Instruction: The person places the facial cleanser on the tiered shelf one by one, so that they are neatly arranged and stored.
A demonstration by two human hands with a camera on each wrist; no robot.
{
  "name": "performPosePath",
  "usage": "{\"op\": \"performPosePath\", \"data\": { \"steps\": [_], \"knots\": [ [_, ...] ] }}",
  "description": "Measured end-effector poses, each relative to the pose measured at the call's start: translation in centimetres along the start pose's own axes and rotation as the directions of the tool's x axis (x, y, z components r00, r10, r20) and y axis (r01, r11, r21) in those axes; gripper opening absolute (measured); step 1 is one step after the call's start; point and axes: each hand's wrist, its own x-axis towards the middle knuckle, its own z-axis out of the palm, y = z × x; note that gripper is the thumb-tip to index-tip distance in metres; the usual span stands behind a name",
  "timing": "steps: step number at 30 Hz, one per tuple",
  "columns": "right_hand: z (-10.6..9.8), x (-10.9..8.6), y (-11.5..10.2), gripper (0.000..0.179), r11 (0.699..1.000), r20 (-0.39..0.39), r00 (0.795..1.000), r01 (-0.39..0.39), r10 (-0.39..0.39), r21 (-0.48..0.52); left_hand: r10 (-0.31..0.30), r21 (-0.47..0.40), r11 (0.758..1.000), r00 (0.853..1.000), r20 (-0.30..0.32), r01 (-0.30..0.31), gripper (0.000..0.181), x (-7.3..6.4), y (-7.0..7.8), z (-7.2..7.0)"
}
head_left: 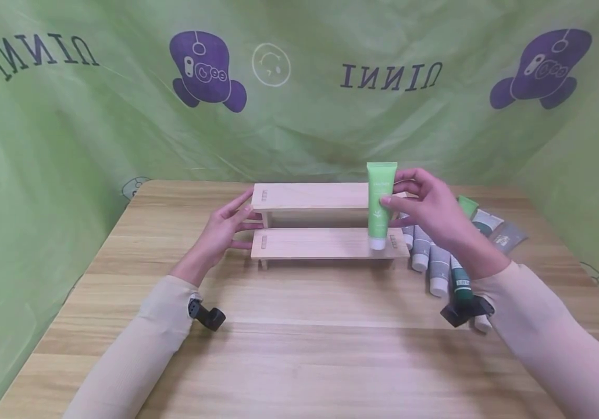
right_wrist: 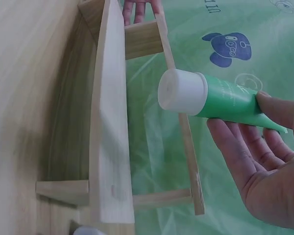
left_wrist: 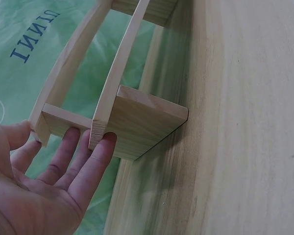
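In the head view my right hand (head_left: 430,203) pinches a light green squeeze tube (head_left: 381,198) between thumb and fingers. The tube stands upright, white cap (right_wrist: 182,92) down, in front of the right end of a two-tier wooden shelf (head_left: 325,243). The right wrist view shows the cap apart from the lower board. At the shelf's left end, my left hand (head_left: 219,230) holds the upper board's corner with its thumb and a finger. Its other fingertips touch the end of the lower tier, as the left wrist view shows.
Right of the shelf lie several grey tubes (head_left: 439,270), a dark green tube (head_left: 460,279) and another light green tube (head_left: 468,206), partly hidden by my right arm. Behind the wooden table (head_left: 299,361) hangs a green printed curtain (head_left: 299,134).
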Motion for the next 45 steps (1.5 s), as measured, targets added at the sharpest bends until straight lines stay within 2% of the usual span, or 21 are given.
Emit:
{"op": "performPosePath", "data": {
  "steps": [6, 15, 22, 28, 37, 45],
  "knots": [
    [1.2, 1.5, -0.6, 0.041, 0.997, 0.004, 1.000, 0.022, -0.023, 0.079, 0.002, 0.015, 1.000, 1.000, -0.004, -0.002, 0.052, -0.1, 0.0, 0.0],
    [3.1, 3.7, -1.8, 0.043, 0.990, 0.009, 0.999, 0.044, -0.046, 0.133, 0.013, 0.006, 1.000, 1.000, -0.002, -0.013, 0.051, -0.1, -0.1, 0.1],
    [5.1, 5.2, -2.7, 0.043, 0.983, 0.023, 0.997, 0.064, -0.069, 0.174, 0.019, 0.002, 1.000, 1.000, -0.009, -0.019, 0.051, 0.0, -0.1, 0.2],
    [7.1, 6.5, -3.3, 0.042, 0.967, -0.001, 0.998, 0.067, -0.069, 0.246, 0.015, 0.012, 1.000, 1.000, -0.017, -0.015, 0.050, 0.0, 0.0, 0.3],
    [9.9, 8.3, -3.8, 0.045, 0.950, -0.030, 0.995, 0.101, -0.097, 0.295, 0.012, 0.027, 1.000, 1.000, -0.021, -0.011, 0.050, -0.2, 0.1, 0.3],
    [11.7, 9.5, -4.0, 0.046, 0.942, -0.037, 0.988, 0.152, -0.148, 0.299, 0.008, 0.030, 1.000, 1.000, -0.028, -0.007, 0.050, -0.2, 0.2, 0.2]
  ]
}}
